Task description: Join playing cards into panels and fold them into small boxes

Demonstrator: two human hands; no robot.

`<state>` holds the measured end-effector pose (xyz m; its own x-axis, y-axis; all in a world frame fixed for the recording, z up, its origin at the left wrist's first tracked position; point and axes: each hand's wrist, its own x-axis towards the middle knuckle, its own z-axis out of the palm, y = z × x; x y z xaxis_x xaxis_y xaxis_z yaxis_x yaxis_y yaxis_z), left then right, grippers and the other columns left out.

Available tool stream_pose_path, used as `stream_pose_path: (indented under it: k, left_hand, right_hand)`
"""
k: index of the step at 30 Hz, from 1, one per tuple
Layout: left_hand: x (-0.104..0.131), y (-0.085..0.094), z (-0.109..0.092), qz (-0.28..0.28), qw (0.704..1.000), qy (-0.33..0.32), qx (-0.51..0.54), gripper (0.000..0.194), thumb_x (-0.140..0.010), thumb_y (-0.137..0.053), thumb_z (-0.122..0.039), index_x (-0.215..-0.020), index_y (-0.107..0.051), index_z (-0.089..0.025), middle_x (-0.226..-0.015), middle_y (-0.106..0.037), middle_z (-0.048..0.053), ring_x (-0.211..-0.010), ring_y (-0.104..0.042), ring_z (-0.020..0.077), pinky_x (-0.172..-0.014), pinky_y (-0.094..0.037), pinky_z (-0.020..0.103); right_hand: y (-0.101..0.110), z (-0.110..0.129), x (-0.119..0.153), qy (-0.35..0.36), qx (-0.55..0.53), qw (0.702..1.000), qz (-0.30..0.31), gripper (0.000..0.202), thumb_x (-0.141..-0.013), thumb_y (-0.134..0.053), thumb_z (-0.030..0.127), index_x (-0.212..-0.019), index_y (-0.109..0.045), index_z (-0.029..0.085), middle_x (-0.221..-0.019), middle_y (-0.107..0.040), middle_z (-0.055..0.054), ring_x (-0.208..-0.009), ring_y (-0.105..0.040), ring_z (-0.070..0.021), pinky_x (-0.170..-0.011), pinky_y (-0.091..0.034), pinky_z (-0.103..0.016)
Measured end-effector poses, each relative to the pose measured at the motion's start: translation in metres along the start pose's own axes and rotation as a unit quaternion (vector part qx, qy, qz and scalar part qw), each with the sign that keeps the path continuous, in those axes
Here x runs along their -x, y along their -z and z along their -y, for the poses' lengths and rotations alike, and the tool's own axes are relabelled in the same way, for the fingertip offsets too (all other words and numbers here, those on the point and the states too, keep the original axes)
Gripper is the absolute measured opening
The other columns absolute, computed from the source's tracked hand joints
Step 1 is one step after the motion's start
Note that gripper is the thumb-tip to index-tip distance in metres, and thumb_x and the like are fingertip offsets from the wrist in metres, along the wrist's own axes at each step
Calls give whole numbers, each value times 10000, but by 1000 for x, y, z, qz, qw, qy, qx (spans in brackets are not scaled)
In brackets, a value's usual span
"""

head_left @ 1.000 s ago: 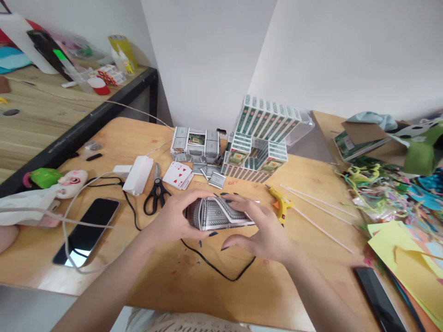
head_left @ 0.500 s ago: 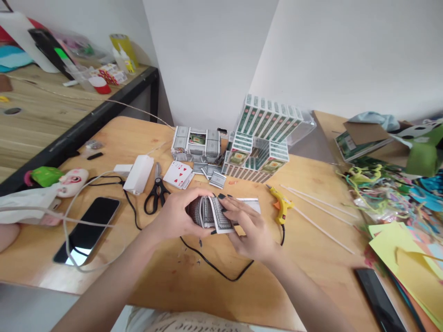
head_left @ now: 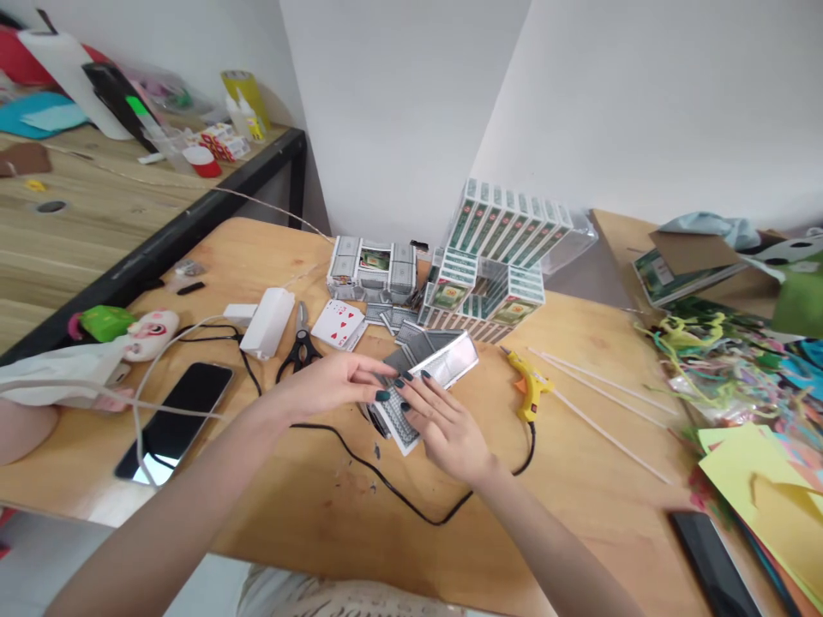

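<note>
In the middle of the table lies a piece made of grey patterned playing cards (head_left: 402, 428), tilted with one corner toward me. My right hand (head_left: 447, 428) is laid over it, fingers stretched out with dark nails, pressing on the patterned face. My left hand (head_left: 338, 381) reaches in from the left; its fingers are extended and the fingertips touch the same piece near the right fingertips. A long box-like part with a shiny pale panel (head_left: 453, 360) sticks out behind the right fingers. Under the hands, part of the card piece is hidden.
Behind stand a grey card-covered block (head_left: 373, 270) and a stack of green-white card boxes (head_left: 507, 223). Loose cards (head_left: 338, 324), black scissors (head_left: 301, 347), a white power adapter (head_left: 268, 324) and a phone (head_left: 177, 420) lie left. At right are a yellow glue gun (head_left: 531, 386) and white glue sticks (head_left: 604, 433).
The card piece has turned and gone down toward the table. My left hand has let go its wrapped grip and stretched its fingers. My right hand has shifted slightly left, now flat on it.
</note>
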<state>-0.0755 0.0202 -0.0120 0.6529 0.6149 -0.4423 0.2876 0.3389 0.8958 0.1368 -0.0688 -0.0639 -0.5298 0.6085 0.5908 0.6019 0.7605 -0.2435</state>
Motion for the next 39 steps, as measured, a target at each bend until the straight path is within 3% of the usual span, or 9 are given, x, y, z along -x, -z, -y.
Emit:
stream_pose_path:
  k: [5, 9, 11, 14, 17, 21, 28, 33, 39]
  left_hand:
    - [-8, 1, 9, 137, 990, 21, 25, 297, -721, -722, -346, -950, -741, -158, -931, -751, 57, -925, -679, 216, -876, -492, 315]
    - [-5, -7, 7, 115, 992, 36, 41, 292, -688, -744, -327, -910, -751, -137, -868, -753, 62, -866, -691, 224, -844, -505, 320]
    - [-2, -11, 5, 89, 995, 30, 46, 277, -686, -735, -308, -897, -752, -128, -850, -754, 66, -855, -693, 225, -841, -503, 321]
    - [3, -16, 5, 50, 997, 22, 48, 261, -685, -721, -301, -879, -753, -130, -833, -756, 61, -865, -691, 230, -855, -496, 329]
    - [5, -21, 8, 22, 998, 29, 55, 279, -668, -731, -311, -878, -751, -127, -814, -756, 57, -842, -690, 228, -835, -494, 325]
    - [6, -24, 12, 12, 997, 35, 72, 301, -670, -743, -307, -907, -741, -121, -807, -754, 56, -800, -688, 209, -781, -499, 297]
    - [13, -28, 12, 10, 986, 24, 166, 344, -638, -797, -305, -920, -706, -130, -879, -754, 78, -837, -694, 207, -823, -509, 324]
    - [16, -33, 12, -73, 989, 30, 124, 304, -541, -810, -277, -774, -670, -141, -800, -750, 56, -792, -688, 217, -815, -500, 347]
    - [15, -36, 20, -140, 986, 19, 87, 152, -568, -683, -218, -696, -618, -166, -698, -722, 27, -701, -664, 205, -747, -482, 330]
  right_hand:
    - [-3, -5, 17, -49, 25, 998, -23, 281, -887, -507, 77, -1095, -615, 231, -1258, -638, -112, -1294, -482, -256, -1009, -503, -492]
    - [-9, 8, 23, -220, 6, 966, -133, 372, -860, -528, 80, -1172, -601, 268, -1222, -645, -135, -1185, -586, -276, -917, -552, -482]
    - [-9, 19, 20, -329, -71, 926, -169, 342, -887, -502, 143, -1206, -571, 247, -1171, -665, -139, -1069, -657, -254, -872, -575, -447]
    - [-2, 37, 11, -486, -234, 812, -223, 265, -945, -433, 281, -1172, -548, 208, -995, -713, -105, -896, -707, -211, -741, -611, -367]
    - [7, 49, -2, -550, -327, 741, -203, 286, -943, -434, 406, -935, -614, 185, -934, -710, -93, -881, -690, -207, -733, -599, -342]
    - [5, 58, -19, -552, -341, 740, -176, 281, -872, -545, 440, -935, -623, 177, -856, -704, -72, -839, -671, -209, -768, -568, -338]
    - [-13, 67, -29, -582, -249, 748, -202, 312, -868, -508, 463, -687, -442, 218, -599, -513, 23, -563, -504, -129, -535, -449, -236]
    - [-19, 70, -32, -582, -201, 768, -176, 369, -878, -492, 469, -635, -338, 238, -548, -387, 59, -499, -382, -108, -465, -338, -224]
    - [-22, 71, -36, -574, -179, 778, -182, 360, -895, -476, 442, -634, -335, 237, -548, -363, 63, -496, -347, -104, -457, -288, -223]
